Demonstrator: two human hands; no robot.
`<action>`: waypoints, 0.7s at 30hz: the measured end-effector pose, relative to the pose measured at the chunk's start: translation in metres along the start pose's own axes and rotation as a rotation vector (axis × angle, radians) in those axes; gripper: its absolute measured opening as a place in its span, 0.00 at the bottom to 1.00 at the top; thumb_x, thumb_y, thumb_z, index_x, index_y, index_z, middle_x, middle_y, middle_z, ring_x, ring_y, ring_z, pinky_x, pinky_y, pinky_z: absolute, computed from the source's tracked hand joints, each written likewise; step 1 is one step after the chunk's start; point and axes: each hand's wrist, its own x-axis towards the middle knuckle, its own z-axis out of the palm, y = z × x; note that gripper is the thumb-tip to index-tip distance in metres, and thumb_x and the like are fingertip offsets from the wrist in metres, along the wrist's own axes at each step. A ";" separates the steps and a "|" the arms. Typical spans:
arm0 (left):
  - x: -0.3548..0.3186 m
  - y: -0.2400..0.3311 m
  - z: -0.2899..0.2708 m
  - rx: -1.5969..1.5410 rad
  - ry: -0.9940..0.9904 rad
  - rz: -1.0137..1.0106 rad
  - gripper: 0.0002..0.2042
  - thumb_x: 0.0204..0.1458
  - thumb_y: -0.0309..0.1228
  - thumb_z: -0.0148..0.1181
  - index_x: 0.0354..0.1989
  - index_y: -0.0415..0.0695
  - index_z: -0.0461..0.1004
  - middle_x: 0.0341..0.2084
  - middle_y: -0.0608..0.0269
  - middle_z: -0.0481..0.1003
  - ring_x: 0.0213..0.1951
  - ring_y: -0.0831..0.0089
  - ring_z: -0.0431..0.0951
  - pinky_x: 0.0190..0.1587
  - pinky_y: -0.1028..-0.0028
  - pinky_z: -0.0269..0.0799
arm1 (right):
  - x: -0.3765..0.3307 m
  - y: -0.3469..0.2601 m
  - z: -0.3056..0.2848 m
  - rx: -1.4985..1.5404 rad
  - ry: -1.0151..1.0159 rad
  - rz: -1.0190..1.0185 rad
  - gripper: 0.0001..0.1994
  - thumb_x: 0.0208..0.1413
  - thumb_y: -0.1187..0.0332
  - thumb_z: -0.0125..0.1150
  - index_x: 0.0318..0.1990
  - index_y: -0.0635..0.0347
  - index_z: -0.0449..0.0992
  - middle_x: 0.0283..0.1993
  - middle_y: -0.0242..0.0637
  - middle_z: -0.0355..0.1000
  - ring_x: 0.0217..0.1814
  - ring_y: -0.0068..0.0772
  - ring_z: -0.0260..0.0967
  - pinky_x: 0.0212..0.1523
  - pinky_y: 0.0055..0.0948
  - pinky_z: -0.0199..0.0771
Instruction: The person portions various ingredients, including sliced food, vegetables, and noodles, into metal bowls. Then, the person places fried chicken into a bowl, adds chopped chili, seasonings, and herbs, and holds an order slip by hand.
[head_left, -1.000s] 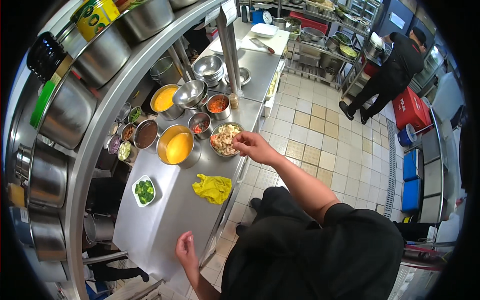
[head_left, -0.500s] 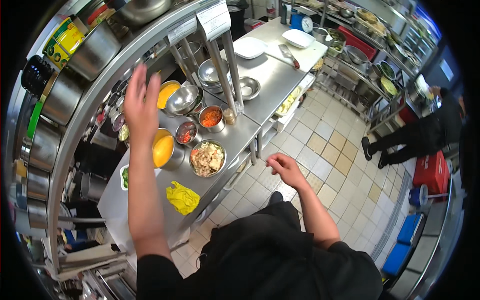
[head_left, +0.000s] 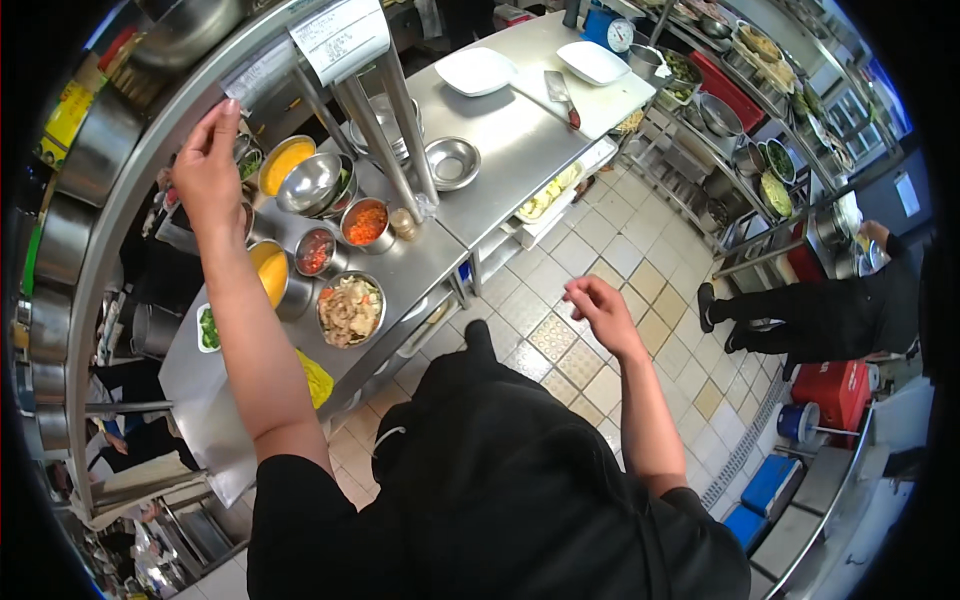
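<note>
Head view: The left hand (head_left: pixel 208 170) is raised to the overhead shelf rail. Its thumb and forefinger are together at the lower end of the smaller paper slip (head_left: pixel 262 72); whether they grip the paper cannot be determined. This slip hangs at the rail, left of a larger paper slip (head_left: pixel 340 42) with dark print in rows. The right hand (head_left: pixel 603 308), fingers loosely curled and slightly apart, is above the tiled floor (head_left: pixel 560 345). The red cooler box (head_left: pixel 828 392) carries pale lettering. The blue scale (head_left: pixel 604 29) has a marked round dial.

Bright, sheen on counter (head_left: pixel 490 140), bent edges
</note>
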 end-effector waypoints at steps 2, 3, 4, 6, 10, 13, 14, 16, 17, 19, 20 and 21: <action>0.003 -0.002 -0.001 -0.022 0.034 0.013 0.15 0.61 0.33 0.67 0.52 0.35 0.81 0.45 0.60 0.83 0.44 0.78 0.80 0.50 0.78 0.72 | 0.034 -0.018 0.010 0.001 -0.119 -0.065 0.10 0.68 0.65 0.61 0.50 0.61 0.76 0.40 0.28 0.75 0.37 0.18 0.70 0.39 0.23 0.74; 0.004 -0.002 0.001 -0.011 0.061 0.027 0.13 0.60 0.29 0.68 0.48 0.33 0.83 0.42 0.60 0.83 0.45 0.77 0.81 0.53 0.78 0.73 | 0.049 -0.027 0.011 -0.029 -0.165 -0.060 0.11 0.68 0.65 0.61 0.50 0.61 0.76 0.40 0.27 0.75 0.38 0.17 0.70 0.41 0.23 0.75; 0.003 -0.001 0.006 -0.070 0.050 0.050 0.12 0.60 0.29 0.68 0.47 0.34 0.83 0.41 0.59 0.84 0.45 0.77 0.81 0.53 0.78 0.73 | 0.064 -0.034 0.013 -0.051 -0.188 -0.071 0.11 0.68 0.65 0.62 0.50 0.61 0.77 0.39 0.27 0.75 0.38 0.17 0.70 0.41 0.23 0.75; 0.000 0.003 0.008 -0.097 0.058 0.080 0.11 0.60 0.29 0.67 0.46 0.34 0.83 0.41 0.59 0.84 0.44 0.76 0.82 0.53 0.77 0.73 | 0.097 -0.042 0.020 -0.080 -0.260 -0.086 0.11 0.68 0.65 0.62 0.50 0.62 0.77 0.39 0.27 0.75 0.38 0.17 0.70 0.41 0.23 0.75; -0.005 0.001 0.012 -0.140 0.070 0.131 0.12 0.62 0.31 0.65 0.50 0.37 0.81 0.43 0.60 0.83 0.46 0.76 0.79 0.51 0.74 0.70 | 0.167 -0.053 0.023 -0.167 -0.343 -0.087 0.10 0.68 0.66 0.61 0.50 0.62 0.77 0.38 0.27 0.74 0.36 0.17 0.69 0.39 0.22 0.75; -0.008 -0.005 0.010 -0.167 0.128 0.165 0.13 0.63 0.29 0.62 0.52 0.35 0.78 0.47 0.59 0.80 0.48 0.73 0.78 0.53 0.72 0.71 | 0.228 -0.059 0.023 -0.222 -0.389 -0.106 0.10 0.68 0.65 0.61 0.47 0.64 0.78 0.38 0.29 0.75 0.34 0.17 0.69 0.37 0.22 0.74; -0.014 -0.008 0.009 -0.170 0.160 0.158 0.13 0.64 0.28 0.60 0.53 0.34 0.76 0.49 0.58 0.79 0.49 0.72 0.78 0.54 0.70 0.71 | 0.254 -0.058 0.027 -0.345 -0.409 -0.160 0.11 0.68 0.64 0.61 0.46 0.63 0.79 0.38 0.31 0.75 0.34 0.18 0.69 0.36 0.23 0.74; -0.025 -0.016 0.001 -0.028 0.246 0.075 0.15 0.66 0.31 0.58 0.56 0.34 0.74 0.50 0.55 0.79 0.50 0.71 0.77 0.56 0.69 0.71 | 0.303 -0.070 0.045 -0.509 -0.412 -0.279 0.11 0.66 0.63 0.62 0.46 0.62 0.80 0.40 0.38 0.77 0.35 0.24 0.73 0.36 0.27 0.76; -0.031 -0.019 0.003 0.017 0.292 0.032 0.16 0.65 0.32 0.58 0.56 0.35 0.76 0.48 0.55 0.80 0.49 0.73 0.77 0.55 0.71 0.71 | 0.325 -0.086 0.065 -0.548 -0.393 -0.349 0.11 0.66 0.62 0.63 0.47 0.61 0.81 0.41 0.41 0.78 0.35 0.30 0.75 0.37 0.30 0.77; -0.042 -0.023 0.012 0.051 0.338 -0.010 0.16 0.66 0.33 0.58 0.57 0.36 0.75 0.48 0.54 0.80 0.49 0.73 0.77 0.55 0.71 0.71 | 0.366 -0.115 0.106 -0.586 -0.318 -0.615 0.11 0.63 0.64 0.64 0.48 0.58 0.82 0.46 0.44 0.79 0.40 0.46 0.79 0.42 0.40 0.80; -0.044 -0.026 0.022 0.067 0.365 -0.065 0.17 0.66 0.34 0.57 0.57 0.37 0.75 0.49 0.54 0.80 0.49 0.73 0.77 0.55 0.71 0.71 | 0.395 -0.119 0.120 -0.658 -0.321 -0.747 0.10 0.62 0.66 0.62 0.48 0.58 0.82 0.48 0.44 0.79 0.43 0.50 0.79 0.45 0.43 0.80; -0.048 -0.023 0.029 0.081 0.382 -0.051 0.17 0.66 0.34 0.57 0.57 0.37 0.75 0.49 0.54 0.80 0.49 0.73 0.77 0.55 0.71 0.71 | 0.424 -0.120 0.135 -0.722 -0.334 -0.884 0.11 0.61 0.68 0.60 0.47 0.57 0.83 0.51 0.44 0.79 0.46 0.54 0.79 0.47 0.46 0.80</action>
